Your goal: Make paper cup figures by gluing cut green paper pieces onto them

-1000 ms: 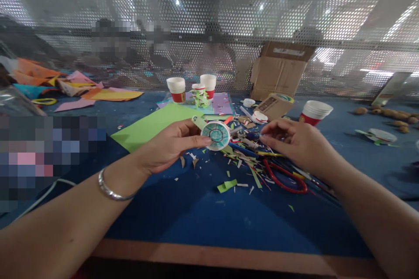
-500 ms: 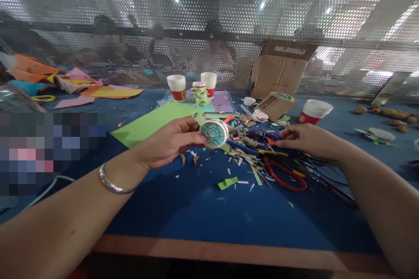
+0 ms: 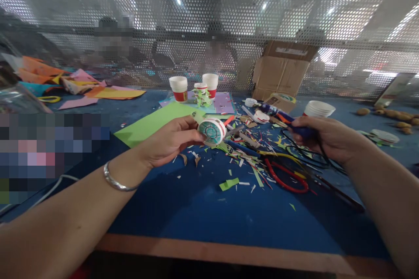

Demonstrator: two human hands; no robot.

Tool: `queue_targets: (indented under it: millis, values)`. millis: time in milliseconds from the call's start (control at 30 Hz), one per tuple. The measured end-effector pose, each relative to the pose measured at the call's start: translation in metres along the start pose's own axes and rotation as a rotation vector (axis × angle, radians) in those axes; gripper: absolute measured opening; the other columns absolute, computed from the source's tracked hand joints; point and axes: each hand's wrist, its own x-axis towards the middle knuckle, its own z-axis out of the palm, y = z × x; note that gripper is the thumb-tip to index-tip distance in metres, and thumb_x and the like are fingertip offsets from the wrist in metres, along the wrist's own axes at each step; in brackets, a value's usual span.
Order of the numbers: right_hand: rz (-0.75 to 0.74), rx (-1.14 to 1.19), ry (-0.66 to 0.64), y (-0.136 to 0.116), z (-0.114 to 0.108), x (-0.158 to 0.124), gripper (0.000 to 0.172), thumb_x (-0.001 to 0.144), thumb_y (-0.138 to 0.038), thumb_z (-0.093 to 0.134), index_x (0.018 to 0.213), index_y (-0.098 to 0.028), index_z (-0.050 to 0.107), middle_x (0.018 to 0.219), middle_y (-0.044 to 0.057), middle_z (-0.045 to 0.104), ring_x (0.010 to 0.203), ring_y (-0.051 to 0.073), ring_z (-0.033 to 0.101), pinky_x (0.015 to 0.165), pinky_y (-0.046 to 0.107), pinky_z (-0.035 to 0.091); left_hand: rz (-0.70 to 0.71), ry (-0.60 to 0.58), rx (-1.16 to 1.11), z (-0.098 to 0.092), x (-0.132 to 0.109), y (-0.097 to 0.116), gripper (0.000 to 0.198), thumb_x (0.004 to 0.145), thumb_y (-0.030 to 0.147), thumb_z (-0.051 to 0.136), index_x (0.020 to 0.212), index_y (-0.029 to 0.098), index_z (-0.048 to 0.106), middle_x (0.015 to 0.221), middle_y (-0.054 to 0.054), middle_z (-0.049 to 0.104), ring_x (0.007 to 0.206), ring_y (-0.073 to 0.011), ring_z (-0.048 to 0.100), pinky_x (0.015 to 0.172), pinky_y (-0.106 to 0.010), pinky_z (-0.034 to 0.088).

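Note:
Pinched in my left hand (image 3: 178, 139) is a paper-cup turtle (image 3: 212, 132), a short white cup base with a teal pattern on its face. A green paper piece sticks up beside my fingers. My right hand (image 3: 322, 137) grips a dark blue hot glue gun (image 3: 303, 129) with an orange trigger; its nozzle points left, over the scraps, apart from the turtle. A black cord trails from it. Below lie red-handled scissors (image 3: 288, 183) and a heap of paper scraps (image 3: 248, 157).
Green paper (image 3: 147, 126) lies left of centre. Behind stand stacked paper cups (image 3: 178, 89) and a cardboard box (image 3: 283, 69) against a perforated metal screen. More cups (image 3: 319, 108) and a finished-looking cup turtle (image 3: 383, 136) are at right. The table's front edge (image 3: 229, 255) is near me.
My right hand has taken up the glue gun from among the scraps and raised it, nozzle leftward. My left hand still holds the turtle in nearly the same place.

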Motion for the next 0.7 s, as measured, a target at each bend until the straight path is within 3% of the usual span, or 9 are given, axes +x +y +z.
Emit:
queue_targets:
  millis: [167,400,600,700]
  values:
    - [0.163,0.242,-0.065,-0.011,0.001,-0.005,0.009,0.076,-0.027,0.069,0.076,-0.02,0.065,0.077,0.005,0.056,0.058,0.011,0.046,0.048,0.025,0.048,0.015,-0.035,-0.014,0.0,0.002,-0.001,0.02,0.074,0.009,0.076,0.092,0.018,0.077,0.085,-0.002,0.075,0.08,-0.0148,0.066,0.078,-0.028,0.054]
    - [0.146,0.445,-0.158,-0.02,0.015,-0.022,0.014,0.085,-0.035,0.063,0.085,-0.021,0.062,0.078,-0.001,0.04,0.058,0.01,0.032,0.048,0.026,0.037,0.015,0.024,-0.049,-0.003,0.005,-0.008,0.013,0.073,0.012,0.079,0.084,0.016,0.074,0.082,-0.002,0.073,0.078,-0.0142,0.066,0.077,-0.027,0.053]
    - [0.161,0.568,-0.231,-0.022,0.024,-0.03,0.013,0.078,-0.029,0.07,0.085,-0.02,0.064,0.079,-0.003,0.037,0.058,0.01,0.027,0.047,0.026,0.035,0.009,-0.021,-0.032,0.005,0.001,-0.002,0.017,0.078,0.022,0.085,0.081,0.016,0.069,0.075,0.0,0.07,0.071,-0.0125,0.066,0.07,-0.025,0.054]
    - [0.202,0.632,-0.252,-0.021,0.028,-0.033,0.013,0.076,-0.027,0.072,0.081,-0.019,0.063,0.077,-0.003,0.038,0.058,0.009,0.027,0.048,0.025,0.036,0.009,-0.02,0.017,0.007,0.0,0.0,0.017,0.078,0.019,0.083,0.081,0.016,0.067,0.073,0.001,0.07,0.066,-0.0111,0.064,0.069,-0.025,0.054]
